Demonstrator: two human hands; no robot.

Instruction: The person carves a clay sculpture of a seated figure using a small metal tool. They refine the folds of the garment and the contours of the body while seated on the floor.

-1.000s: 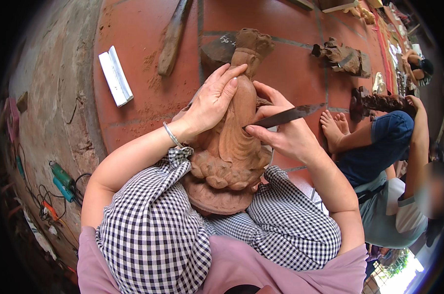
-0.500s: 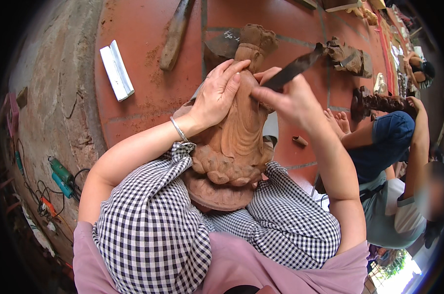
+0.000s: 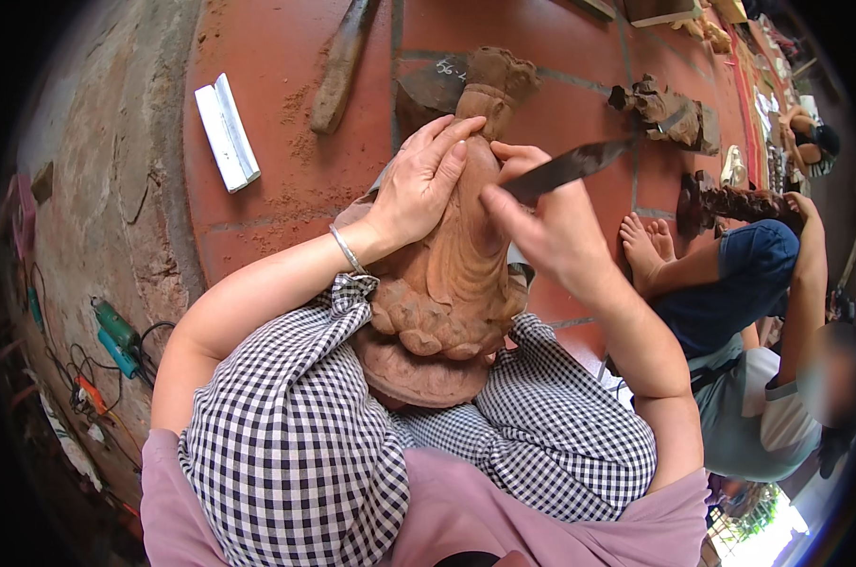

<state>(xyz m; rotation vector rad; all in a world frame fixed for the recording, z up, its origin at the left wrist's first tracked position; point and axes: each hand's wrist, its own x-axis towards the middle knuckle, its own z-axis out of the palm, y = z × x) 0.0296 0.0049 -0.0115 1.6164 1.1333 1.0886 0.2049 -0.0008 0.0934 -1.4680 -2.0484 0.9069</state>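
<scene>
A brown carved wooden statue (image 3: 447,260) lies tilted across my lap, its petal-carved base toward me and its narrower end pointing away. Near that narrower end my left hand (image 3: 422,182) is laid over its left side, fingers together and gripping it. Against the opposite side, my right hand (image 3: 551,213) is closed on a thin dark strip (image 3: 574,170) that looks like sandpaper. The strip's free end sticks out to the right above the knuckles. My right fingertips are at the wood, and what lies beneath them is hidden.
Left on the red tiles lie a white angled bar (image 3: 227,132) and a wooden-handled tool (image 3: 333,90). Corded green tools (image 3: 116,331) lie far left. Another carved piece (image 3: 669,113) is beyond my right hand. A seated person (image 3: 749,283) is close on the right.
My right hand has shifted slightly down along the statue. The dark strip's free end has swung lower and lies flatter. My left hand and the statue have stayed nearly still.
</scene>
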